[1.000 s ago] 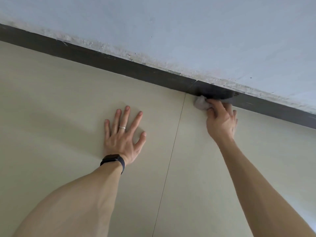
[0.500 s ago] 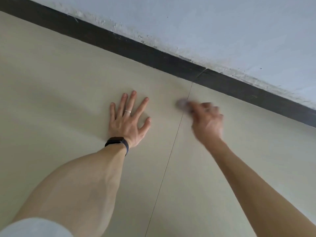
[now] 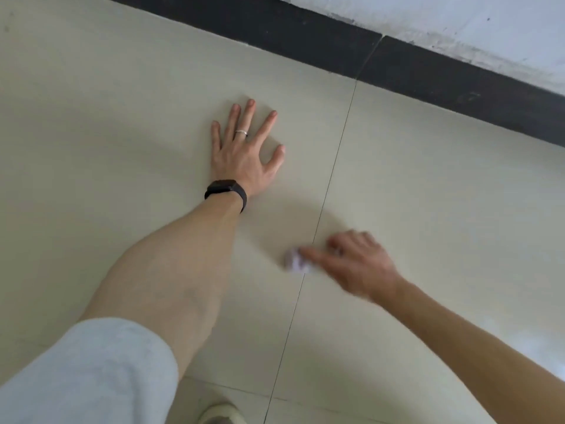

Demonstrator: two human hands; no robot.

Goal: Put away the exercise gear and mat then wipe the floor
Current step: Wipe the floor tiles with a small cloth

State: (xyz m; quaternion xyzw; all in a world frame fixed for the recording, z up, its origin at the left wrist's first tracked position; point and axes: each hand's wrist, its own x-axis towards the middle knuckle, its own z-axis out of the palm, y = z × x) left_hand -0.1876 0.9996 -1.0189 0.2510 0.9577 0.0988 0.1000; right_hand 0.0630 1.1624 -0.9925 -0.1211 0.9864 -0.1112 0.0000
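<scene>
My left hand [image 3: 244, 151] lies flat on the beige floor tile [image 3: 122, 133], fingers spread, with a ring and a black wristband. My right hand [image 3: 356, 263] is blurred with motion and grips a small crumpled whitish cloth [image 3: 295, 261] against the floor, right on the tile joint. The cloth sticks out to the left of my fingers. No exercise gear or mat is in view.
A dark skirting strip [image 3: 428, 68] runs along the foot of a pale wall [image 3: 458, 19] at the top right. A tile joint [image 3: 330, 175] runs from the skirting toward me. The toe of a light shoe [image 3: 220, 414] shows at the bottom edge.
My right hand has swept the cloth from the skirting back toward me along the tile joint. My left hand stays pressed flat in the same spot; the camera has tilted down.
</scene>
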